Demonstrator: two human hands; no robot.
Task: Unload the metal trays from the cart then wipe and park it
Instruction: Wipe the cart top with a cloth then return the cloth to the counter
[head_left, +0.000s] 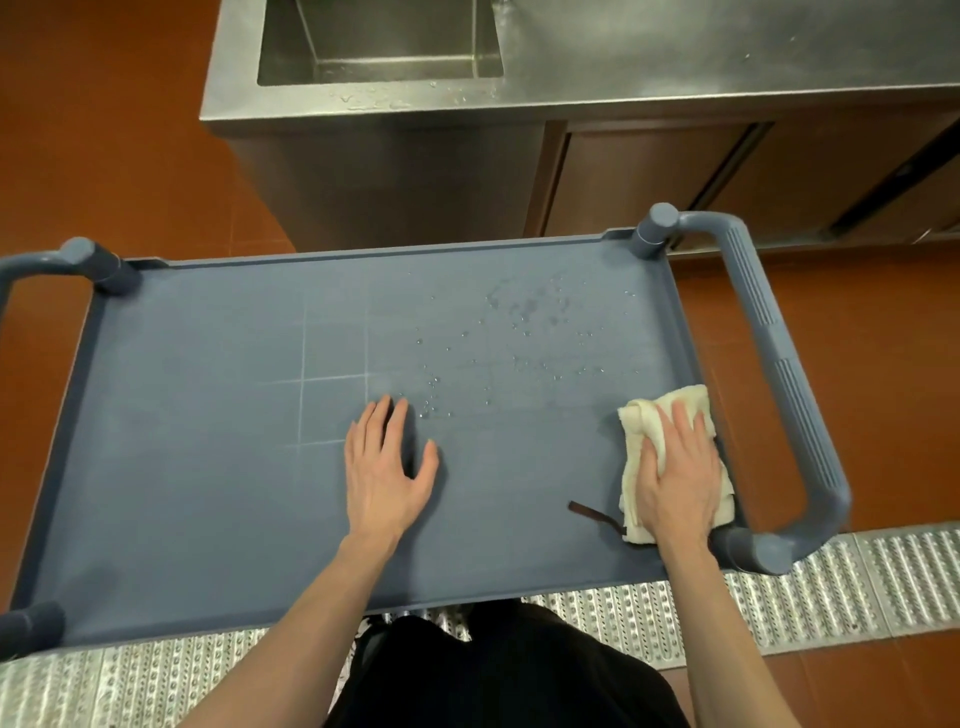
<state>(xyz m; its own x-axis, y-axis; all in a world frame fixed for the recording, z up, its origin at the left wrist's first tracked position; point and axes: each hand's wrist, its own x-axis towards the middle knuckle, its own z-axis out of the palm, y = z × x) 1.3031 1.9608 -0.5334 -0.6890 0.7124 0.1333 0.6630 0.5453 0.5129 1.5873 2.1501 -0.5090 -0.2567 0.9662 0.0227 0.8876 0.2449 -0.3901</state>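
The blue-grey plastic cart (208, 467) fills the middle of the head view, its top shelf bare of trays. Water droplets (519, 338) dot the shelf's right half. My left hand (387, 467) rests flat on the shelf near the middle, fingers straight. My right hand (678, 478) presses flat on a folded cream cloth (670, 405) at the shelf's near right corner. A thin dark strip (595, 515) lies on the shelf just left of the cloth.
A steel counter (727, 62) with a sink basin (379, 41) stands right behind the cart. Cart handles stick out on the right (779, 364) and left (31, 265). A metal floor grate (857, 582) runs under my feet; orange floor lies around.
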